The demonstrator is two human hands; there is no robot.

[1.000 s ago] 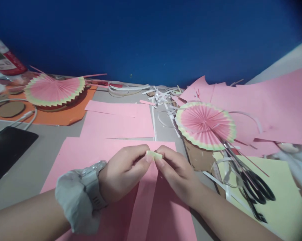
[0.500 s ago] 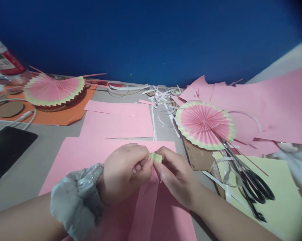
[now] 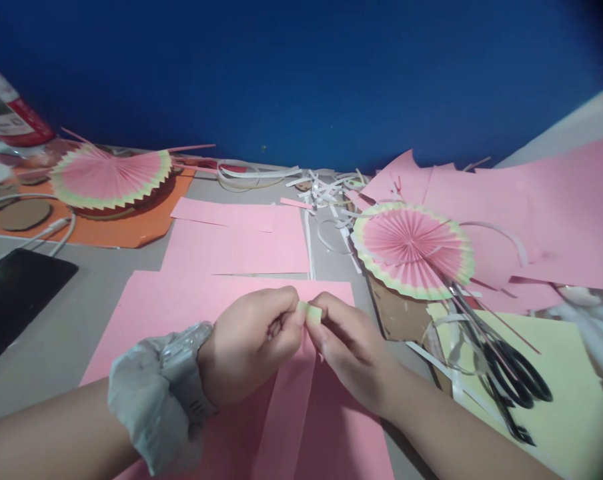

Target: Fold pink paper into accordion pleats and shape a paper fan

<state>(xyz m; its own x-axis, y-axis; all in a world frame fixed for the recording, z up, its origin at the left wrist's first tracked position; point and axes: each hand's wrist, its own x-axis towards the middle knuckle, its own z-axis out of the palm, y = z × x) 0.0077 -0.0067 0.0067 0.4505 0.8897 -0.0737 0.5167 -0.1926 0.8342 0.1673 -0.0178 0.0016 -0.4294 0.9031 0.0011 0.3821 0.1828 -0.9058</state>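
Note:
Between my two hands, over the middle of the table, is a small folded paper piece with a light green end. My left hand pinches its left side, and my right hand holds its right side between thumb and fingers. The fingertips nearly touch. Below them lies a large pink sheet, with a long pink strip running toward the near edge. How far the held paper reaches behind my fingers is hidden.
Two pleated paper fans stand left and right. Black-handled scissors rest on a light green sheet. Also around are a black device, a tilted bottle, paper scraps and more pink sheets.
The view has shifted slightly. My fingers have moved a little at the green end, and more of it shows at my left fingertips. Both hands keep their hold.

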